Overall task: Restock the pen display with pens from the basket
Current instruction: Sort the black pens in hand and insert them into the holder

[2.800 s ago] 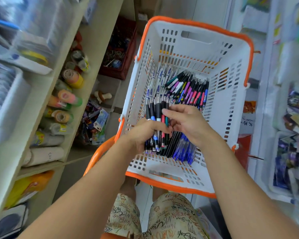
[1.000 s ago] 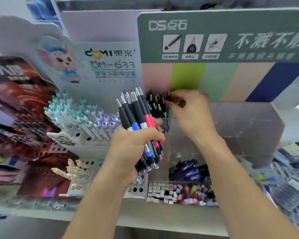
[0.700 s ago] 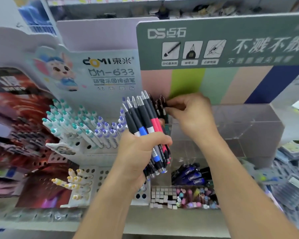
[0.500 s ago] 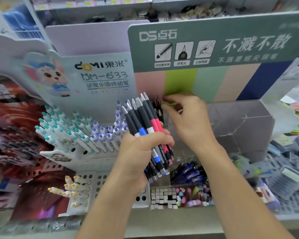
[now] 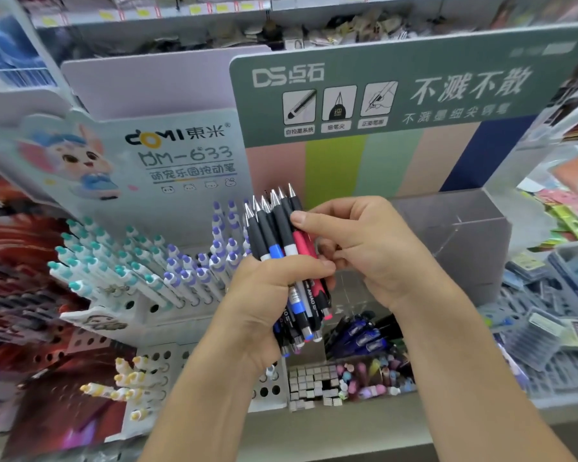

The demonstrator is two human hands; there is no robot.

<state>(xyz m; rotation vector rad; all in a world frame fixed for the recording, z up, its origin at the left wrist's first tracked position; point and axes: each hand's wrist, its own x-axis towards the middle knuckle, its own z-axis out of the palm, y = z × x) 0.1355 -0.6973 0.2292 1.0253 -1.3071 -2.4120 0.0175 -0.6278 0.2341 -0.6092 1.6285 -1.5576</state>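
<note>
left hand (image 5: 274, 295) grips a bundle of pens (image 5: 286, 258), tips up, fingers and thumb curled round the barrels about mid-length. right hand (image 5: 364, 248) is at the top of the bundle, thumb pressed on a black grip and the other fingers curled behind the red pen (image 5: 302, 243); it reads as pinching one or two pens to draw them out, though exactly which ones cannot be told. step in hand, judged: separating pens from the bundle to feed the display. the clear acrylic bin (image 5: 454, 248) of the green-headed display (image 5: 397, 81) stands just behind and right of the hands; its upper compartments look largely empty, and dark blue pens (image 5: 361, 331) lie in a lower front section. next move likely calls for lifting the pinched pens clear without loosening the left hand's hold, then dropping them upright into the matching compartment; risk is the rest of the bundle sliding. basket is not in view. to the left, a white peg display (image 5: 167, 278) holds rows of teal- and purple-capped pens, next to a few yellow-capped ones (image 5: 127, 385) lower down. small erasers (image 5: 344, 381) sit in a tray below the bin. all stand on a grey shelf (image 5: 347, 428), with blurred stationery packs to the right and more stock on a shelf above.
</note>
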